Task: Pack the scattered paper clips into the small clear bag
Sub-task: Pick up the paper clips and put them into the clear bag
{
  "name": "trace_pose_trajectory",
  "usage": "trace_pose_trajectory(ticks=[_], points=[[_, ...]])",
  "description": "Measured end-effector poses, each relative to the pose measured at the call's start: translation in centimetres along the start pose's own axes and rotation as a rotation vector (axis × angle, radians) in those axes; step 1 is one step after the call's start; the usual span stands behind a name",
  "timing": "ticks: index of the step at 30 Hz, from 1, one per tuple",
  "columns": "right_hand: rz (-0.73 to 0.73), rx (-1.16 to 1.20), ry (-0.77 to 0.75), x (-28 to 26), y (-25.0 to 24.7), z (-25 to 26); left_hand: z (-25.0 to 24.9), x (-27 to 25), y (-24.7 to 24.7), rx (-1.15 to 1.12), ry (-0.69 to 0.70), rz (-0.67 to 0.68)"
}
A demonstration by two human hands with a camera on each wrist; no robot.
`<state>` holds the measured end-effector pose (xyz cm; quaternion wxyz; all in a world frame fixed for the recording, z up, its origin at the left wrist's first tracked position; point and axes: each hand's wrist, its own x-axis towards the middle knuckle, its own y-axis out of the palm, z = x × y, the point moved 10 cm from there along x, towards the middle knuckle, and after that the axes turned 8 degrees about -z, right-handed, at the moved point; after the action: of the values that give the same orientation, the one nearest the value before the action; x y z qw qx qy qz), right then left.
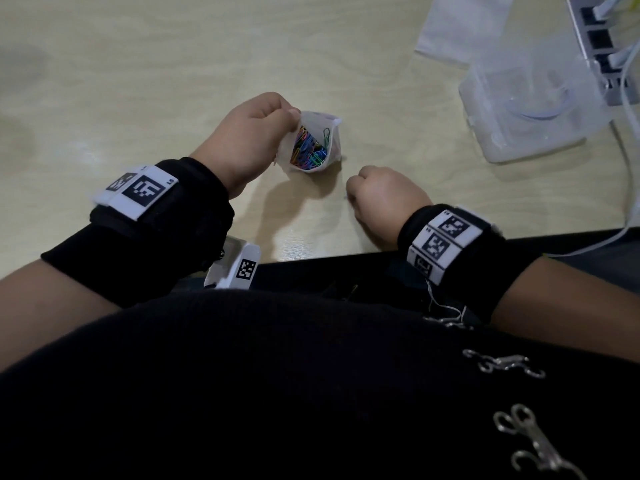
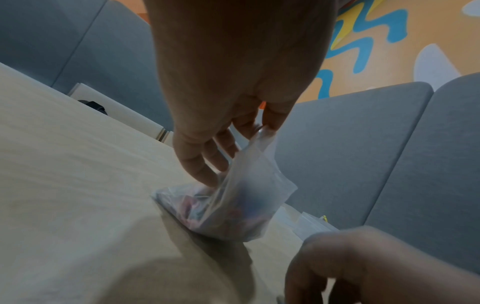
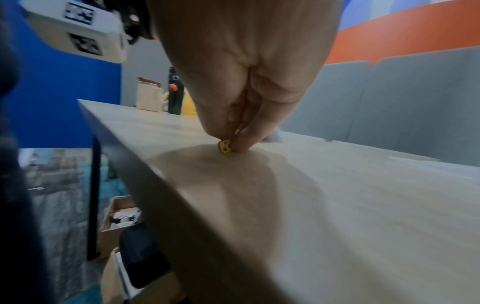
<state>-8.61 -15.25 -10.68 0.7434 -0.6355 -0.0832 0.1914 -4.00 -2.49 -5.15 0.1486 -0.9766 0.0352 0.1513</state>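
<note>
Yellow clip point(image 3: 225, 146), tiny and slippery, pinched in my right hand point(image 1: 384, 199); my left hand point(image 1: 247, 140) pinches the floppy bag point(image 1: 313, 143) rim.

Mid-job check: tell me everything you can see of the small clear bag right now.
The bag is a small pouch of thin, cloudy-clear plastic with a seal strip along its mouth. It stands upright on the table, its bottom resting on the wood, mouth open and facing up. Many colored paper clips fill its lower part. The left hand pinches its top edge between fingertips, holding it open. The right hand is beside it, not touching it.
</note>
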Motion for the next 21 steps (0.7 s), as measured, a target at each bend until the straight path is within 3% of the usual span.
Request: trace_pose_trajectory(ticks=[6, 10, 12, 15, 18, 21], points=[[-0.146, 0.241, 0.332, -0.1, -2.7, -7.1, 0.3, 0.2, 1.1, 0.001, 0.013, 0.014], [-0.382, 0.617, 0.552, -1.0, -5.4, -10.1, -0.3, -0.1, 1.8, 0.042, 0.024, 0.019], [-0.476, 0.851, 0.591, -0.7, -6.7, -10.1, -0.3, -0.1, 2.5, 0.024, 0.027, 0.035], [-0.429, 1.088, 0.55, 0.8, -7.3, -7.9, -0.3, -0.1, 3.0, 0.04, 0.019, 0.007], [-0.334, 1.089, 0.56, 2.0, -6.4, -6.0, -0.5, -0.1, 3.2, 0.021, -0.018, -0.021], [-0.328, 1.062, 0.62, 2.3, -5.8, -5.7, -0.4, 0.1, 3.5, -0.033, -0.046, -0.034]])
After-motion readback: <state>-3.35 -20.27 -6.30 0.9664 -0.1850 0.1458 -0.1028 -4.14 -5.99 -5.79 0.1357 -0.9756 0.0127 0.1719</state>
